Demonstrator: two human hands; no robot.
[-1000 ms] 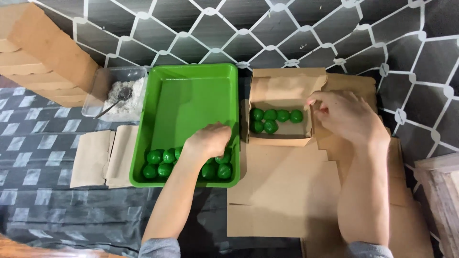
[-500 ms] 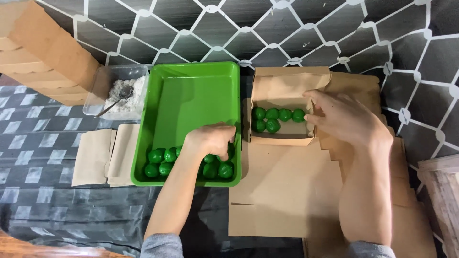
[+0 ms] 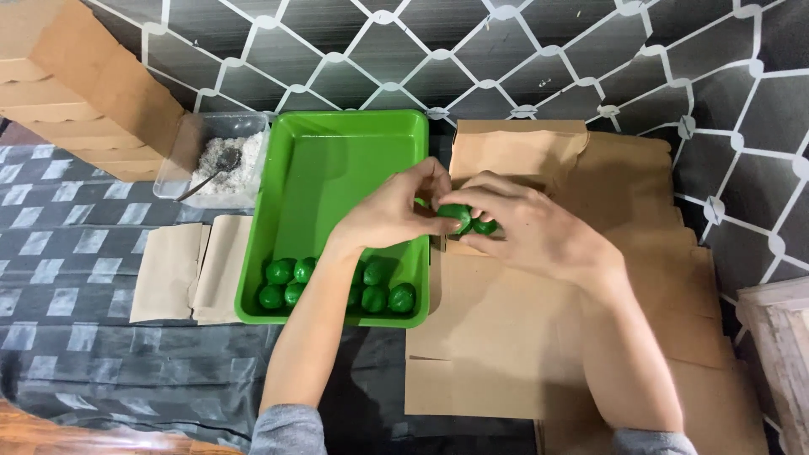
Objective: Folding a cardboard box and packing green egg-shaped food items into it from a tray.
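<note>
Hands meeting over tray (image 3: pixel 337 181) right rim. Left hand (image 3: pixel 392 211) and right hand (image 3: pixel 527 227) both pinched on one green ball (image 3: pixel 456 216), fingers curled. Box (image 3: pixel 514 156) directly behind; right hand nearer. Remaining balls (image 3: pixel 337 285) at tray near end.
</note>
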